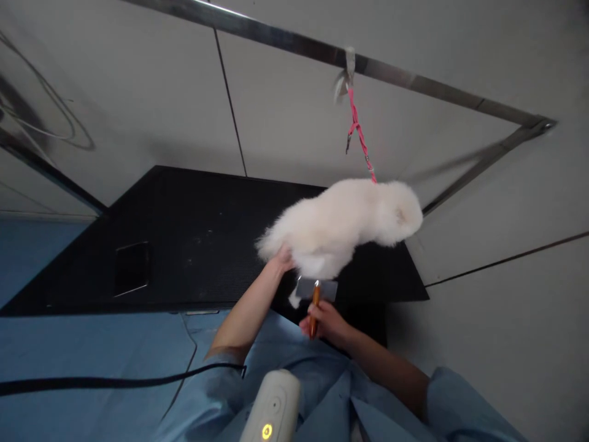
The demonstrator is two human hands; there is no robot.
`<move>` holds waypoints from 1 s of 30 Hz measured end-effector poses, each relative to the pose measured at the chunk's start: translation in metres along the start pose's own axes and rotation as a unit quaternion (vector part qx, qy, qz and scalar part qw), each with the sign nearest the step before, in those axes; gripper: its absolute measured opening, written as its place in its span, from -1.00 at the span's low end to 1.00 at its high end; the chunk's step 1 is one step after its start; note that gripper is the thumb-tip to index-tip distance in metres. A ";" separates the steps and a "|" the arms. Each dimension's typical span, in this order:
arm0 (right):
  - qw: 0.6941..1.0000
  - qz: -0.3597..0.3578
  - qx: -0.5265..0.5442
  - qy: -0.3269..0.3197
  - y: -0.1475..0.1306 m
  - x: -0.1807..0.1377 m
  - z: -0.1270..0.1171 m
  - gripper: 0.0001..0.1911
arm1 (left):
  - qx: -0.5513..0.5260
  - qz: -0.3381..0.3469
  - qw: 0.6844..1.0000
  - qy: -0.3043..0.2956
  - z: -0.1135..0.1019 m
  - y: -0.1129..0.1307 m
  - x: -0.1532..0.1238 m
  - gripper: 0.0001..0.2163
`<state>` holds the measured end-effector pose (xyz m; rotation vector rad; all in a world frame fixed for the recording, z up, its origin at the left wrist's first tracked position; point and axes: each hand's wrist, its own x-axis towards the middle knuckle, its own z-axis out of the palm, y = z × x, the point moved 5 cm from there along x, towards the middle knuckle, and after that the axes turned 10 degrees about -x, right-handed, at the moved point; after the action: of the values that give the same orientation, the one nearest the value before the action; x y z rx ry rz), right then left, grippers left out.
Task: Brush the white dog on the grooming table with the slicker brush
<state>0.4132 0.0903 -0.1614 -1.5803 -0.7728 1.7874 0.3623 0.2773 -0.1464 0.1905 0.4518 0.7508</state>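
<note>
The white dog (338,221) was at the table's (184,212) three o'clock end, likely steadied by the pink leash (361,139) toward one. The right hand (327,320) gripped the brush (315,299) at the dog's seven; the left hand (284,258), at eight, perhaps braced it, though fur hid whether it pinched

White fur is hiding the fingertips of the left hand (285,258), and the animal (338,215) is covering its own legs with its body. The working side of the brush (315,313) is facing out of sight, while the right hand (327,320) is covering part of the handle. The coat is concealing the lower end of the pink leash (361,140); the pale tie (350,61) above is looking blurred. The top edge is cutting off the metal bar (285,38), the left edge the black cable (115,382), the bottom edge the white device (272,405). Darkness is obscuring the flat object (132,269).
</note>
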 end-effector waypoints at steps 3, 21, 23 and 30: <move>0.997 -0.009 0.023 -0.078 0.009 -0.008 0.015 -0.46 | 0.021 0.016 1.000 -0.010 0.001 -0.003 0.000 -0.82; 0.994 0.026 0.104 0.009 0.026 -0.005 0.023 -0.55 | 0.105 0.030 0.991 -0.078 0.019 -0.024 -0.008 -0.88; 0.992 -0.056 0.094 0.057 0.013 -0.006 0.014 -0.56 | 0.099 0.039 0.993 -0.059 0.018 -0.024 -0.008 -0.89; 0.996 -0.031 0.058 0.063 0.004 -0.010 0.006 -0.50 | 0.055 0.016 0.995 -0.081 0.020 -0.026 -0.007 -0.85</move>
<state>0.4077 0.0797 -0.1576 -1.5592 -0.6414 1.6414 0.3828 0.2530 -0.1350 0.3595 0.3370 0.7367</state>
